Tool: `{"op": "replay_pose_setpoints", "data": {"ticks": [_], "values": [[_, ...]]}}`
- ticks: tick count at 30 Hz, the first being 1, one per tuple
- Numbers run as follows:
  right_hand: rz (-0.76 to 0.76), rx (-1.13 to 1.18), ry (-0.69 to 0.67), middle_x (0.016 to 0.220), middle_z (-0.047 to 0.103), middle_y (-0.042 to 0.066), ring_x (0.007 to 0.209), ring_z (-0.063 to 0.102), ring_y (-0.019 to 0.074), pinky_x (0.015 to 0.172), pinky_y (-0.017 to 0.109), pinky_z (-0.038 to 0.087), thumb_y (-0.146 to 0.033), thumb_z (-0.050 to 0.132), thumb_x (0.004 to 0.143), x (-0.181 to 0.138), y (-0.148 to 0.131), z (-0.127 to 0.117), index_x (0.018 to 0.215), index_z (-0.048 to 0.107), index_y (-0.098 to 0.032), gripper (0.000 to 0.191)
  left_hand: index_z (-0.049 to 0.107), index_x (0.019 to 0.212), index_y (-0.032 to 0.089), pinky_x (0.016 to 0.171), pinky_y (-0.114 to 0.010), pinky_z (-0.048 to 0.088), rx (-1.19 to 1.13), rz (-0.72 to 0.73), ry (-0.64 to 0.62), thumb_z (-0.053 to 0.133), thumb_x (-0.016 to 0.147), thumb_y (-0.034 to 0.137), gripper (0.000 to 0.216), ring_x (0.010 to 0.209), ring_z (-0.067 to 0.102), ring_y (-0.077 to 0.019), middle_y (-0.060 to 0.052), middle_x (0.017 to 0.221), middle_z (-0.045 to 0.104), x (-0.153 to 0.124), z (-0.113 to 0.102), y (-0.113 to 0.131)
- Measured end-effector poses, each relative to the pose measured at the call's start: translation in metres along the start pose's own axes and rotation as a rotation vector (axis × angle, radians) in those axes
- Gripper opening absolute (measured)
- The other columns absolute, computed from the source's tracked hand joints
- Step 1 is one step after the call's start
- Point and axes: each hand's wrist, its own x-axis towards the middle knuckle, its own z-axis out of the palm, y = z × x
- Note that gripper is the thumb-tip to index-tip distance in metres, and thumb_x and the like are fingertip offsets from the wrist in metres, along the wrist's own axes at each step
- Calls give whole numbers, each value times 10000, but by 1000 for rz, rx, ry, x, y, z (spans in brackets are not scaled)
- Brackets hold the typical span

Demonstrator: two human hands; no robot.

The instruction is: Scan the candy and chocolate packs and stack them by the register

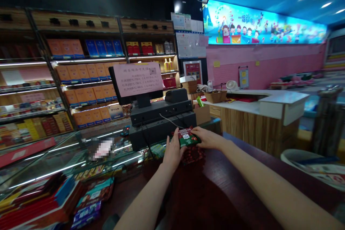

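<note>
Both of my hands hold a small green and red snack packet (188, 137) just above the dark wooden counter (215, 194). My left hand (172, 151) grips its left edge with the thumb on top. My right hand (207, 137) grips its right edge. The packet sits right in front of the black cash register (161, 118), whose screen back carries a pink notice (138, 78). Under the packet lies a dark red patterned item (192, 154), partly hidden by my hands.
A glass display case (67, 158) with packets inside runs to the left. Shelves of orange, blue and red boxes (86, 75) fill the back wall. A white-topped wooden counter (256, 111) with a brown tray stands to the right. Magazines lie at the far right edge.
</note>
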Motion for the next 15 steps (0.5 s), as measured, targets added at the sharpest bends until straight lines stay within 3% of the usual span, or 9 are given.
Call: {"op": "replay_pose_setpoints", "data": {"ticks": [15], "values": [[62, -1, -52, 1272, 620, 151, 1124, 639, 309, 1005, 387, 480, -249, 710, 694, 9, 3, 3, 1277, 634, -166, 593, 93, 1521, 124, 1187, -483, 256, 52, -71, -3, 612, 870, 248, 842, 1267, 571, -239, -155, 1290, 643, -3, -1, -1]]}}
